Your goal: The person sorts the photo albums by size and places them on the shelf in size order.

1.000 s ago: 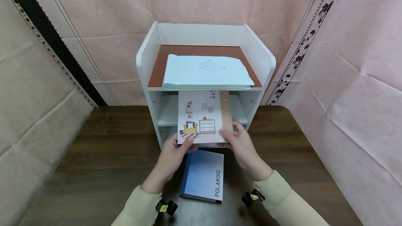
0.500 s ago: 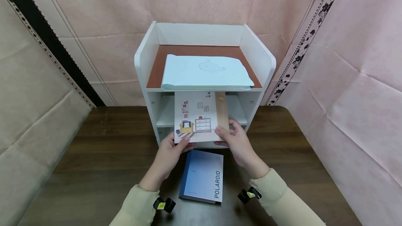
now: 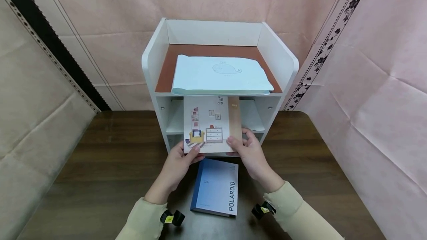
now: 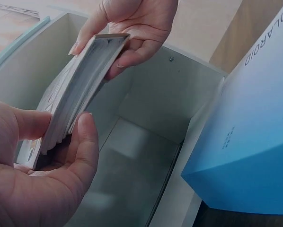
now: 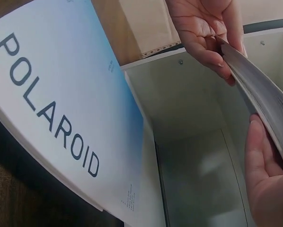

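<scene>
Head cam: we look down and forward at the shelf (image 3: 218,84). Wrist cams sit close underneath, both sharing its lower compartment (image 4: 146,156).

Blue POLAROID book (image 3: 217,188) flat on dark wood table (image 3: 100,166); pale blue whale-print sheet (image 3: 221,74) on shelf top (pink backdrop behind).

A dark brown wooden table (image 3: 100,166) stands against walls draped in pale pink, creased fabric (image 3: 383,84) with a faint rose pattern. A black diagonal band (image 3: 50,36) crosses the left side, and a strip of black floral trim (image 3: 328,40) runs down the right. Soft, even light falls across the scene, with no window in view
</scene>
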`<action>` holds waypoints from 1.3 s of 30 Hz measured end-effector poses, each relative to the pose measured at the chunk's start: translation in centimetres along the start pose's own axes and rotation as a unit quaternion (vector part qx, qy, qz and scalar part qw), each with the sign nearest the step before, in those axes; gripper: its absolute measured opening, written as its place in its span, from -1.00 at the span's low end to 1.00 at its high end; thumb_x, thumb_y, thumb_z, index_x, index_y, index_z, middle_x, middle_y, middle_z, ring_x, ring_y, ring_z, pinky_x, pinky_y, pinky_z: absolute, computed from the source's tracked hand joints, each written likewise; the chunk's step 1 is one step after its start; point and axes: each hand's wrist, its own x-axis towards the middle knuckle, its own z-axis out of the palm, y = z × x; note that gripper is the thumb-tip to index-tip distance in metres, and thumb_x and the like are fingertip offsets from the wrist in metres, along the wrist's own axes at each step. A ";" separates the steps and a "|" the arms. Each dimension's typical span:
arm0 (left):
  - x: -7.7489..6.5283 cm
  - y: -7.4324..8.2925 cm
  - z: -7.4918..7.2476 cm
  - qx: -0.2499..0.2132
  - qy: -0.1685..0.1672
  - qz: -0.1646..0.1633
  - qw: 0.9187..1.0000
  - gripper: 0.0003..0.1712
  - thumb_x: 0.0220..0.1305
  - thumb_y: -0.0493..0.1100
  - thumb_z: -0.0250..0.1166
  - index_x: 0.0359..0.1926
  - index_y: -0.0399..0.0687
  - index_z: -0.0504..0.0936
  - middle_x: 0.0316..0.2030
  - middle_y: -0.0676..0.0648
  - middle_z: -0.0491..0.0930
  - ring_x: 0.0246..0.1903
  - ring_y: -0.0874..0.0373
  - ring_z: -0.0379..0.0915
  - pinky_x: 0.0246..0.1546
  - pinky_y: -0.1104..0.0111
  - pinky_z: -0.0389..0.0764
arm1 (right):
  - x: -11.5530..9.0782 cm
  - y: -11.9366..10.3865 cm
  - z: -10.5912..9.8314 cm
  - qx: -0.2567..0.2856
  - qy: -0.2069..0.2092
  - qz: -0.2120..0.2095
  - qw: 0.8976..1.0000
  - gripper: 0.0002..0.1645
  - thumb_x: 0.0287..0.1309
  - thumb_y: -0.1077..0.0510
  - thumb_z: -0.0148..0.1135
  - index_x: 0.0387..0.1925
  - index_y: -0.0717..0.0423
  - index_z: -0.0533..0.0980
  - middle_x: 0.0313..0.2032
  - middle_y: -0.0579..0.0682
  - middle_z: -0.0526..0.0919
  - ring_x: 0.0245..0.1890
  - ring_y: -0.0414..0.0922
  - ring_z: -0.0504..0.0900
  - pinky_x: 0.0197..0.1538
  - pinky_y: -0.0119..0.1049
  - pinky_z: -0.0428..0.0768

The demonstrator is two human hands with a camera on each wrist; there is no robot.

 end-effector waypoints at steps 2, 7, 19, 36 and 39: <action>0.0 0.0 0.0 -0.004 0.000 -0.001 1.000 -0.55 0.42 -0.16 0.16 0.27 -0.03 0.35 0.09 -0.15 0.51 0.01 -0.11 0.55 -0.05 0.27 0.58 | 0.0 0.1 0.0 0.002 0.000 -0.003 1.000 -0.27 0.16 -0.09 0.35 0.26 -0.03 0.24 0.04 0.12 0.60 -0.08 0.08 0.64 -0.05 0.06 0.60; 0.0 -0.1 0.1 -0.005 0.002 -0.002 1.000 -0.55 0.42 -0.18 0.16 0.28 -0.01 0.34 0.10 -0.16 0.48 0.03 -0.16 0.53 -0.03 0.25 0.57 | 0.3 0.5 -0.1 0.011 0.002 -0.007 1.000 -0.23 0.19 -0.03 0.33 0.35 -0.18 0.18 0.04 0.15 0.59 -0.09 0.09 0.64 -0.06 0.09 0.60; -0.3 0.0 0.3 0.010 0.006 0.016 1.000 -0.52 0.39 -0.10 0.19 0.28 0.04 0.34 0.07 -0.14 0.51 -0.04 -0.08 0.57 -0.04 0.27 0.58 | 0.3 0.1 -0.2 0.002 0.001 -0.007 1.000 -0.12 0.21 -0.06 0.31 0.43 -0.42 0.05 0.03 0.14 0.61 -0.09 0.08 0.65 -0.10 -0.01 0.64; -0.8 1.6 0.4 0.060 -0.004 0.064 0.996 -0.47 0.39 -0.03 0.19 0.28 -0.02 0.27 0.01 -0.17 0.53 -0.10 -0.09 0.59 -0.07 0.24 0.60 | -0.4 -1.0 -0.6 -0.037 -0.011 -0.004 0.999 -0.14 0.32 -0.12 0.17 0.49 -0.10 0.00 0.05 0.20 0.59 -0.26 0.16 0.69 -0.17 -0.07 0.66; -0.7 1.6 0.3 0.060 -0.003 0.064 0.996 -0.43 0.38 -0.05 0.20 0.30 -0.06 0.23 0.06 -0.17 0.51 -0.08 -0.10 0.58 -0.07 0.25 0.60 | -0.8 -0.9 -0.9 -0.056 -0.030 -0.027 0.998 -0.19 0.39 0.00 0.10 0.50 -0.03 -0.04 0.06 0.23 0.58 -0.23 0.18 0.68 -0.16 -0.04 0.65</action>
